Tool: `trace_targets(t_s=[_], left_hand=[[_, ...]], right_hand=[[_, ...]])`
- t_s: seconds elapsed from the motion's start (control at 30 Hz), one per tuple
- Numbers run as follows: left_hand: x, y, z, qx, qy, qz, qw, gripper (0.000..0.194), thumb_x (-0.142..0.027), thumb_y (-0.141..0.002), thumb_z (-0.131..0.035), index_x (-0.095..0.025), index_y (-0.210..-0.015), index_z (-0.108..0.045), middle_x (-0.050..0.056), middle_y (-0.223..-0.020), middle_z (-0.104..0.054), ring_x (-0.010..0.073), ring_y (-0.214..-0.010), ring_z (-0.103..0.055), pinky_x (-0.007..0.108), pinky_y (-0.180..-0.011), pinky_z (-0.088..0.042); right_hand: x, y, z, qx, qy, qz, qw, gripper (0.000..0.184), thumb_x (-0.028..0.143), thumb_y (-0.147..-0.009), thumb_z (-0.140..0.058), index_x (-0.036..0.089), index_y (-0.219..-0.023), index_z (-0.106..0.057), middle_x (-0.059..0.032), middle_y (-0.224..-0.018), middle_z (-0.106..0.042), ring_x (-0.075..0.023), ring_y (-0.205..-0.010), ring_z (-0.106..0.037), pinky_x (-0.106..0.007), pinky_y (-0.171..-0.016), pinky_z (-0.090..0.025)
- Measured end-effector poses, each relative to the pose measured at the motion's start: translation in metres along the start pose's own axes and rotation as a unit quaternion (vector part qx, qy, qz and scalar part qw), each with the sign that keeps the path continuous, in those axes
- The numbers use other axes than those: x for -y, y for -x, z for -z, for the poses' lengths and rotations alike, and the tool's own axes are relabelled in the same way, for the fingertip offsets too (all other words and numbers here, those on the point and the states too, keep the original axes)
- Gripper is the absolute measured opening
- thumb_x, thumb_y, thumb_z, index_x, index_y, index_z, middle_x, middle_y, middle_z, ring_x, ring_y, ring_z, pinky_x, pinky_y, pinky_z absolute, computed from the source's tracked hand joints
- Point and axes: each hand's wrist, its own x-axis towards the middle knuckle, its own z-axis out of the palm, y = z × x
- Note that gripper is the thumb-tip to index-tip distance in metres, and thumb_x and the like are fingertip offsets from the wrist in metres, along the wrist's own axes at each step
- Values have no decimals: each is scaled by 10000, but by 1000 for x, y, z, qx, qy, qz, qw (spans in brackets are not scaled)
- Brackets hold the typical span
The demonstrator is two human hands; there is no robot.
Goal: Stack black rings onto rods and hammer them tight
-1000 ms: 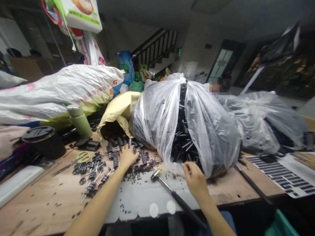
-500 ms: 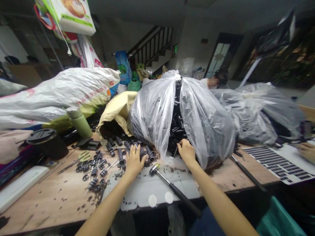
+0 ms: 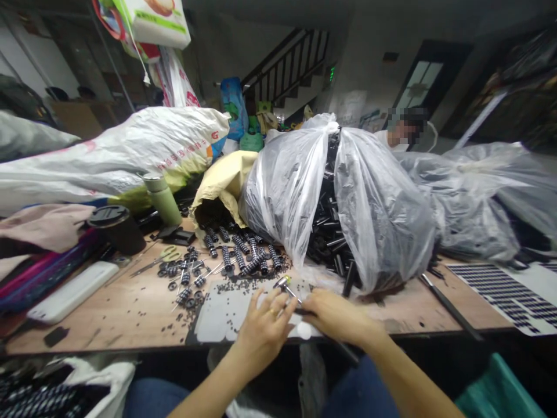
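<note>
My left hand, a ring on one finger, hovers over the pale sheet at the table's front edge. Its fingers are slightly bent and apart, with nothing visible in them. Close by on its right, my right hand has its fingers closed. A short black piece shows at its fingertips, partly hidden. Beneath this hand passes a small hammer, its head beyond the fingers and its dark handle mostly covered. Black ringed rollers lie behind the left hand, and black tubes fill a split clear plastic bag.
Scissors, thin rods with rings, a green bottle and a black cup stand or lie left. A yellow paper bag opens towards me. To the right are a black-handled rod and a dark-patterned sheet. Another person sits behind.
My right hand has come away from the tubes in the bag, towards me. My left hand has left the rollers and moved right, beside it. The view has shifted.
</note>
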Motion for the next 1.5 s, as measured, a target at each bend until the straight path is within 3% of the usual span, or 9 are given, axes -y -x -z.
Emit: trace_targets(t_s=[0.13,0.23,0.4,0.67,0.8,1.03,1.23,1.33,1.5], left_hand=[[-9,6,-7,45,191,186,963,188,-265,-804,-503,-185,-735,-658,55,-697,-652,204,-716,-584,361,-740,-428],[-7,14,-12,9,367,382,848,301,-396,-773,-521,-167,-649,-673,52,-639,-662,194,-629,-590,275,-604,-434],[-14,20,-17,-42,453,469,757,291,-401,-705,-588,-134,-629,-677,63,-625,-668,198,-618,-593,250,-560,-424],[46,-1,-23,-86,81,350,929,338,-317,-833,-396,-155,-1032,-615,119,-1017,-594,258,-982,-507,392,-875,-380],[97,-24,-29,14,-121,325,938,258,-192,-791,-442,-116,-961,-621,153,-929,-586,295,-972,-480,411,-804,-403],[105,-26,-34,9,-92,300,950,192,-167,-769,-489,-123,-931,-581,112,-890,-608,245,-922,-522,365,-802,-415],[76,2,5,-148,99,273,945,185,-317,-752,-542,-181,-876,-565,58,-891,-595,204,-889,-543,329,-816,-422],[63,8,7,-169,266,326,891,255,-355,-752,-531,-185,-942,-538,40,-883,-595,187,-864,-562,314,-800,-430],[48,2,-12,-184,582,461,644,313,-442,-716,-553,-185,-874,-468,-23,-717,-550,107,-573,-570,247,-569,-465]], right_hand=[[30,12,-12,-66,-61,34,995,289,316,-760,-561,198,-1023,-579,-72,-1042,-590,-211,-1006,-516,-323,-856,-392],[40,6,-37,-177,-115,-9,977,869,400,-572,-712,185,-1307,-301,-126,-1331,-361,-273,-1208,-348,-399,-967,-333],[57,-7,-77,-268,-144,-34,952,953,287,-556,-692,180,-1354,-183,-149,-1321,-367,-320,-1202,-356,-478,-970,-320],[49,-9,-107,-186,-237,-117,946,1018,377,-464,-732,107,-1313,-238,-175,-1297,-378,-313,-1207,-352,-442,-1002,-302],[17,-10,-116,-206,-205,-174,941,967,357,-498,-714,116,-1307,-241,-177,-1296,-365,-320,-1225,-320,-466,-1008,-272],[-19,-14,-115,-194,-110,-247,943,919,420,-531,-679,124,-1303,-278,-189,-1274,-400,-370,-1207,-333,-506,-970,-278],[-11,-15,-108,-179,-107,-244,947,940,454,-500,-704,162,-1295,-296,-178,-1269,-405,-374,-1198,-338,-522,-958,-273],[-2,-14,-101,-193,-156,-171,954,952,408,-527,-700,155,-1316,-233,-166,-1315,-349,-330,-1231,-306,-494,-992,-263],[19,-12,-91,-185,-228,-17,956,1002,337,-530,-718,162,-1341,-157,-152,-1375,-257,-281,-1283,-227,-450,-1041,-234]])
